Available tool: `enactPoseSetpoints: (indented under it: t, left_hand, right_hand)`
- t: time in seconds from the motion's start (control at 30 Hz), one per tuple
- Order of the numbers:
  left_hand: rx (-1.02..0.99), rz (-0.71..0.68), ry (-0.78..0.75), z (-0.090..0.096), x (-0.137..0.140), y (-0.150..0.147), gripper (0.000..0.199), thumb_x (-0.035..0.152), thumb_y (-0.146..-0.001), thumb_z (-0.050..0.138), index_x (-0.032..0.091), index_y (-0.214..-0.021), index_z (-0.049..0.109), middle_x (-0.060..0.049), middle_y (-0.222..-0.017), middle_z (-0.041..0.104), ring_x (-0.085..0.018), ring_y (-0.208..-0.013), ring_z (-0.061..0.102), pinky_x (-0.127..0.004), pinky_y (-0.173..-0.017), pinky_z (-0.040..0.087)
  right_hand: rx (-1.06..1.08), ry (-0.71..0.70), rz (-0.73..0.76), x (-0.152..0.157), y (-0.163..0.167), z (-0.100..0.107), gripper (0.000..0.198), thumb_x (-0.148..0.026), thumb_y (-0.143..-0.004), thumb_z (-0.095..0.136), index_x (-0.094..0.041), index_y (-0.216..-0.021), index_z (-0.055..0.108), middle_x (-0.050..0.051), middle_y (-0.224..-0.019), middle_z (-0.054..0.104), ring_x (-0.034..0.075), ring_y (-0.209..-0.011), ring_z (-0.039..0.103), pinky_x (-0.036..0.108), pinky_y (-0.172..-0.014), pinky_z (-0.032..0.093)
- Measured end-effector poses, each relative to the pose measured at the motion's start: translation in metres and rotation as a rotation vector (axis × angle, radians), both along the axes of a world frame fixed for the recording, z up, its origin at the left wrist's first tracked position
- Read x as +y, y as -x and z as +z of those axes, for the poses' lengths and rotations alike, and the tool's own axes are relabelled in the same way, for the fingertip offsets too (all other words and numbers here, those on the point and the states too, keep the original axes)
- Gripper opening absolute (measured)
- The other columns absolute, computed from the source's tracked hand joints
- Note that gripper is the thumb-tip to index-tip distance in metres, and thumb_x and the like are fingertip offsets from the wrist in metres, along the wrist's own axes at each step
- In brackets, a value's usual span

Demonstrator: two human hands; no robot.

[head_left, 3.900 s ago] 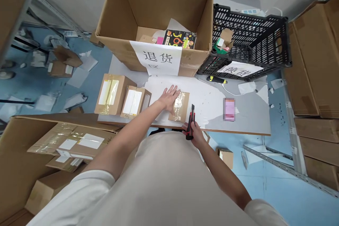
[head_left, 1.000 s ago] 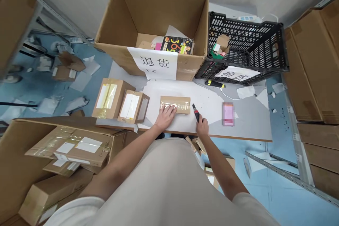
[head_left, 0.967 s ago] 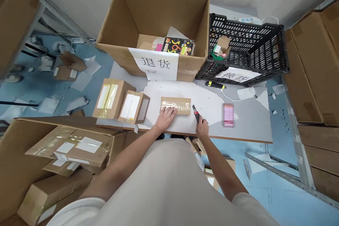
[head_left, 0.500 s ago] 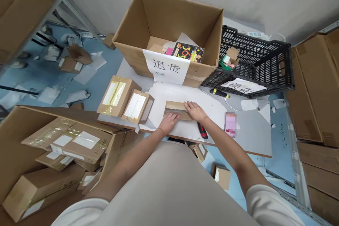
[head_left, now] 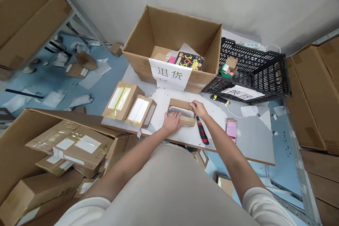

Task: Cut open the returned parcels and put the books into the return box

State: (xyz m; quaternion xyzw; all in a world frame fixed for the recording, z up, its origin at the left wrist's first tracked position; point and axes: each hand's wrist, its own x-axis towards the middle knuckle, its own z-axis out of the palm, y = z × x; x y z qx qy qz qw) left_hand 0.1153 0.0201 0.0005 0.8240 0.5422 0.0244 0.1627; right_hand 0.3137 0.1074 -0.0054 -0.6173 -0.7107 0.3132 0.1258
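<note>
White-topped, the table [head_left: 255, 137] is supporting a small open box [head_left: 188, 121] between the fingers. The right hand [head_left: 198, 109] is pinching its right edge; the left hand [head_left: 172, 122] is resting over its near left side, grip unclear. A cutter [head_left: 202, 131] is lying just nearside of the right fingers.

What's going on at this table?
A person has both hands on a small cardboard box that lies open on the table: the left hand at its left side, the right hand at its right edge. Something greyish shows inside, too unclear to name. A red-and-black box cutter lies beside it, in neither hand. To the left stand two taped cartons.
</note>
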Motion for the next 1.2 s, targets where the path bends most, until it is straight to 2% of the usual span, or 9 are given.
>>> enactPoseSetpoints:
  t: [0.2,0.33,0.47,0.57,0.63,0.77,0.9,1.07,1.2]
  left_hand:
    - [0.030,-0.260,-0.061,0.021,-0.002,-0.001,0.017,0.018,-0.087,0.047,0.016,-0.090,0.064,-0.008,-0.089,0.062,-0.021,-0.091,0.055,-0.045,-0.095,0.029]
    - [0.064,-0.402,-0.087,0.007,-0.027,0.009,0.028,0.012,-0.088,0.041,0.018,-0.110,0.058,-0.010,-0.096,0.059,-0.021,-0.093,0.053,-0.035,-0.077,0.037]
    - [0.093,-0.378,-0.091,-0.005,-0.034,0.014,0.037,0.014,-0.089,0.041,0.019,-0.125,0.048,-0.011,-0.107,0.056,-0.022,-0.099,0.050,-0.034,-0.073,0.037]
    - [0.082,-0.346,-0.106,-0.004,-0.030,0.011,0.033,0.015,-0.090,0.041,0.018,-0.121,0.051,-0.011,-0.104,0.057,-0.022,-0.098,0.050,-0.034,-0.073,0.035]
    - [0.080,-0.330,-0.104,-0.002,-0.027,0.009,0.029,0.015,-0.091,0.040,0.017,-0.116,0.055,-0.011,-0.101,0.059,-0.022,-0.096,0.050,-0.035,-0.074,0.035]
    - [0.058,-0.326,-0.089,0.001,-0.023,0.006,0.029,0.014,-0.090,0.037,0.015,-0.111,0.057,-0.011,-0.099,0.060,-0.023,-0.095,0.050,-0.037,-0.075,0.036]
    - [-0.002,-0.251,-0.099,0.001,-0.023,0.011,0.034,0.015,-0.086,0.043,0.012,-0.118,0.052,-0.012,-0.101,0.059,-0.024,-0.097,0.050,-0.041,-0.086,0.035]
    - [-0.054,-0.129,-0.098,-0.008,-0.029,0.030,0.047,0.019,-0.077,0.053,0.012,-0.123,0.046,-0.013,-0.110,0.056,-0.026,-0.107,0.048,-0.047,-0.102,0.025]
    - [-0.073,-0.137,-0.114,-0.017,-0.031,0.043,0.042,0.012,-0.081,0.044,0.014,-0.123,0.046,-0.011,-0.108,0.057,-0.023,-0.106,0.049,-0.041,-0.098,0.030]
  right_hand:
    - [-0.175,-0.014,-0.001,-0.003,0.004,0.013,0.034,-0.042,-0.092,0.039,-0.018,-0.083,0.062,0.008,-0.090,0.063,0.018,-0.083,0.056,0.026,-0.072,0.039]
    - [-0.452,-0.142,0.004,-0.011,0.010,0.019,0.031,-0.038,-0.093,0.041,-0.017,-0.105,0.060,0.014,-0.110,0.056,0.025,-0.100,0.052,0.033,-0.079,0.040]
    - [-0.501,-0.374,0.347,-0.034,0.020,0.025,0.030,-0.020,-0.093,0.038,-0.016,-0.117,0.056,0.017,-0.123,0.053,0.026,-0.108,0.047,0.042,-0.094,0.032]
    - [-0.471,-0.429,0.621,-0.055,0.032,0.024,0.032,-0.015,-0.093,0.035,-0.015,-0.115,0.058,0.015,-0.120,0.058,0.025,-0.110,0.048,0.041,-0.095,0.032]
    - [-0.466,-0.446,0.692,-0.067,0.041,0.022,0.034,-0.014,-0.092,0.036,-0.013,-0.119,0.057,0.015,-0.123,0.057,0.024,-0.114,0.047,0.040,-0.095,0.032]
    - [-0.534,-0.450,0.576,-0.074,0.047,0.018,0.042,-0.009,-0.090,0.031,-0.013,-0.128,0.051,0.015,-0.136,0.048,0.026,-0.119,0.043,0.041,-0.094,0.032]
    - [-0.651,-0.388,0.351,-0.066,0.052,0.021,0.045,-0.007,-0.088,0.029,-0.007,-0.128,0.050,0.022,-0.128,0.051,0.031,-0.114,0.045,0.046,-0.091,0.031]
    - [-0.706,-0.306,0.349,-0.060,0.072,0.021,0.038,-0.005,-0.087,0.030,-0.009,-0.111,0.060,0.021,-0.113,0.058,0.030,-0.107,0.049,0.046,-0.095,0.029]
    - [-0.712,-0.157,0.292,-0.050,0.084,0.024,0.034,-0.005,-0.087,0.031,-0.010,-0.103,0.060,0.021,-0.104,0.061,0.028,-0.100,0.054,0.044,-0.091,0.031]
